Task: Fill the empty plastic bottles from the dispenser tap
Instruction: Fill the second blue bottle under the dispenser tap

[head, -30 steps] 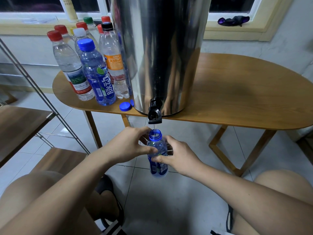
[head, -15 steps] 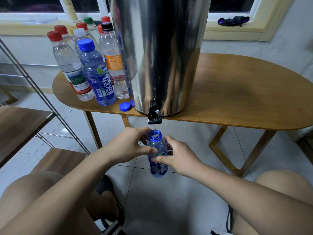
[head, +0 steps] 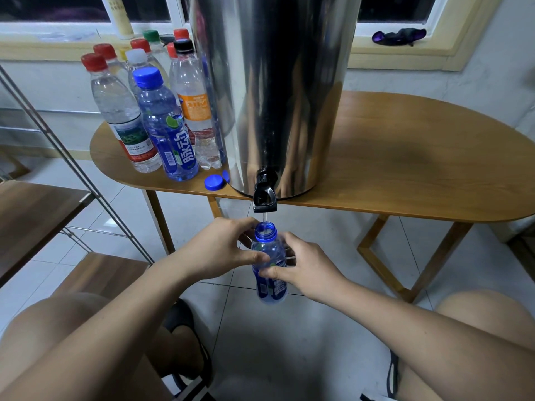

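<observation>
A tall steel dispenser (head: 275, 91) stands at the front edge of a wooden table (head: 405, 157). Its black tap (head: 264, 197) hangs over the edge, and a thin stream of water falls from it. Directly below, an uncapped blue plastic bottle (head: 269, 264) is held upright with its mouth under the stream. My left hand (head: 220, 250) grips the bottle's upper part from the left. My right hand (head: 307, 267) grips its middle from the right. A loose blue cap (head: 214, 182) lies on the table beside the dispenser's base.
Several capped bottles (head: 162, 120) stand in a cluster on the table's left end, some with red caps, one blue. A metal-framed shelf unit (head: 43, 204) stands at the left. My knees frame the tiled floor below. A dark cloth (head: 399, 36) lies on the windowsill.
</observation>
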Demonstrator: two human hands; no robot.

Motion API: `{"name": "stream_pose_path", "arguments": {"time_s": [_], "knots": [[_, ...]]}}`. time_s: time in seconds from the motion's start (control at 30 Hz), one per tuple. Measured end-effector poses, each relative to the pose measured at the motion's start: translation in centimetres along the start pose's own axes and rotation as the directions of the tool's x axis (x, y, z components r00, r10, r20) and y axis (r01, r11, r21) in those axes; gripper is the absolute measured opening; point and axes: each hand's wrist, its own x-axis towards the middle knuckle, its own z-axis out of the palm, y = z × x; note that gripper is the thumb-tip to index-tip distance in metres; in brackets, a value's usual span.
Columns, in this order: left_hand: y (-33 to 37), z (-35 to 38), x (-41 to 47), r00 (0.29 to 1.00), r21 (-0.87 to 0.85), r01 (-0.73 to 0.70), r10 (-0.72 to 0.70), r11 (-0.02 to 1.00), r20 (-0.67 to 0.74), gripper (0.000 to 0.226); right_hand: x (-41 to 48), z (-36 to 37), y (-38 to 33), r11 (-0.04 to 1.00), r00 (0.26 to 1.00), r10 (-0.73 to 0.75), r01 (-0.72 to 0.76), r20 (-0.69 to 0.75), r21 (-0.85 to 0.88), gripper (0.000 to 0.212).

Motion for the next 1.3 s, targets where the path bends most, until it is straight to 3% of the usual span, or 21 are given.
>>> {"name": "stream_pose_path", "arguments": {"time_s": [1.3], "knots": [[0.08, -0.02, 0.05, 1.0, 0.004, -0.007, 0.007, 1.0, -0.005, 0.04, 0.01, 0.0, 0.06, 1.0, 1.0, -0.004, 0.004, -0.002, -0.002, 0.078]]}}
